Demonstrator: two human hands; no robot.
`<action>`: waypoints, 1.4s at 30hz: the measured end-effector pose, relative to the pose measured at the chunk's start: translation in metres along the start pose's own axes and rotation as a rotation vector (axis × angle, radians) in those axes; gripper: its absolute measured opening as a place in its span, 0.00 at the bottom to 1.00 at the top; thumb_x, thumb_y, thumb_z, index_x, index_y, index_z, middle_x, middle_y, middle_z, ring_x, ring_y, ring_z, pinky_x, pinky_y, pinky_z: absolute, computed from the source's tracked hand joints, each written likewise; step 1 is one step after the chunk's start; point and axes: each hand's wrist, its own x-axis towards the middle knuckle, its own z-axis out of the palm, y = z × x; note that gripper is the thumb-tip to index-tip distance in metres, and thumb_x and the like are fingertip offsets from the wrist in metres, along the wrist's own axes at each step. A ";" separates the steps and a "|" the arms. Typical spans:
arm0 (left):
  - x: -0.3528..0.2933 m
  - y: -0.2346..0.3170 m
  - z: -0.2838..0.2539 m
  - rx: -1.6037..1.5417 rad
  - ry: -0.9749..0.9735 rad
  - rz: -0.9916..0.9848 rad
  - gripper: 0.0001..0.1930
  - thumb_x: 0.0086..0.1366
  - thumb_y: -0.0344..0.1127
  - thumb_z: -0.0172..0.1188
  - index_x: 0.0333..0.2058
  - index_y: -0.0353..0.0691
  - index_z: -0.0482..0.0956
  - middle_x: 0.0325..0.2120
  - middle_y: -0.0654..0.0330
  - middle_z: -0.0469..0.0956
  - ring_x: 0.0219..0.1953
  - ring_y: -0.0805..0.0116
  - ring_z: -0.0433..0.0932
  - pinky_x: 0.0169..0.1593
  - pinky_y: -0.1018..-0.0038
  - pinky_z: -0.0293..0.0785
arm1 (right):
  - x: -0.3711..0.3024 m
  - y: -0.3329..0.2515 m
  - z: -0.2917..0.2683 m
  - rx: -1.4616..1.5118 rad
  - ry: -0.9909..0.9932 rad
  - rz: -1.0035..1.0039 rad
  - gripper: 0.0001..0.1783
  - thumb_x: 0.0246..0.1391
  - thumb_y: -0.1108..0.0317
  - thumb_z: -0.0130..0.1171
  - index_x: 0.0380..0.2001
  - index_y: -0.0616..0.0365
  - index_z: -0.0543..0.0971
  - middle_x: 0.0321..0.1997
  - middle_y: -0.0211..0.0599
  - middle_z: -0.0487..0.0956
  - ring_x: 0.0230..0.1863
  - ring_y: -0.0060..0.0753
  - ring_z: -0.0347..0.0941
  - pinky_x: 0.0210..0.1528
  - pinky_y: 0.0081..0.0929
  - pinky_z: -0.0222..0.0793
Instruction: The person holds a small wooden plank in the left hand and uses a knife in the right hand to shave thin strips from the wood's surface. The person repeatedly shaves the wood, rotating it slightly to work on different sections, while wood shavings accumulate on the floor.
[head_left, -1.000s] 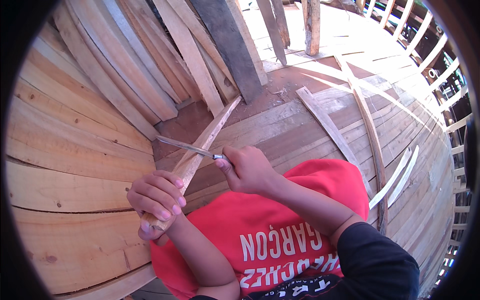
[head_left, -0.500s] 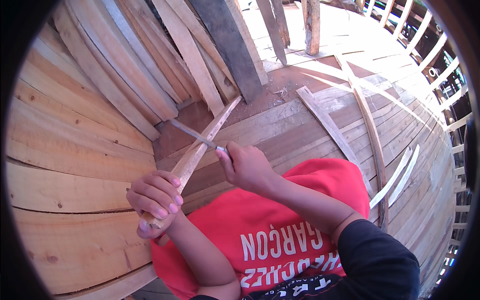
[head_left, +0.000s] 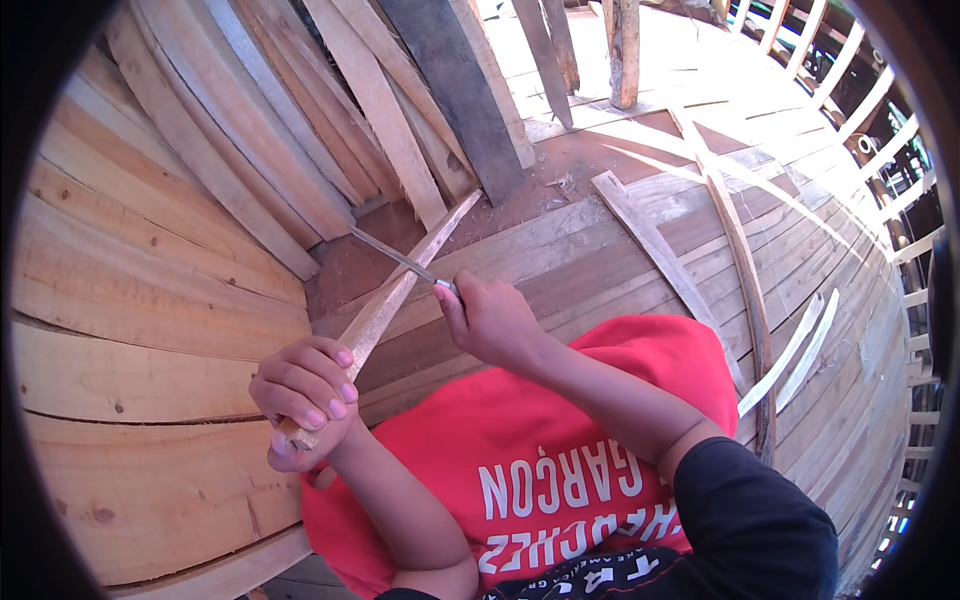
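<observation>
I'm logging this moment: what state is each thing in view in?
Wooden stick: slanted, held
Knife: bare-bladed, crossing the wooden stick
Left hand: closed around the wooden stick
Right hand: closed around the knife
Red cloth: spread, creased
Dark board: tilted
Two pale strips: curved, lying
</observation>
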 end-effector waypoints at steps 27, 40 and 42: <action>0.001 -0.001 0.008 0.037 0.043 -0.003 0.18 0.59 0.53 0.54 0.21 0.44 0.75 0.16 0.62 0.76 0.19 0.67 0.75 0.37 0.64 0.75 | 0.006 0.020 0.002 0.007 0.054 -0.056 0.21 0.66 0.54 0.48 0.25 0.60 0.69 0.14 0.49 0.71 0.19 0.62 0.70 0.23 0.53 0.64; -0.004 0.002 -0.003 0.038 0.030 -0.046 0.15 0.58 0.54 0.53 0.22 0.50 0.72 0.16 0.67 0.71 0.21 0.71 0.70 0.40 0.66 0.70 | 0.011 0.013 -0.012 0.137 -0.040 -0.008 0.18 0.63 0.54 0.52 0.26 0.57 0.75 0.18 0.46 0.73 0.23 0.57 0.72 0.26 0.46 0.63; -0.003 0.000 0.001 0.016 0.037 -0.016 0.17 0.59 0.52 0.54 0.21 0.46 0.75 0.17 0.63 0.74 0.20 0.68 0.74 0.40 0.63 0.74 | 0.014 0.016 -0.018 0.170 -0.053 0.017 0.16 0.62 0.55 0.54 0.28 0.55 0.77 0.18 0.45 0.73 0.24 0.55 0.72 0.26 0.45 0.63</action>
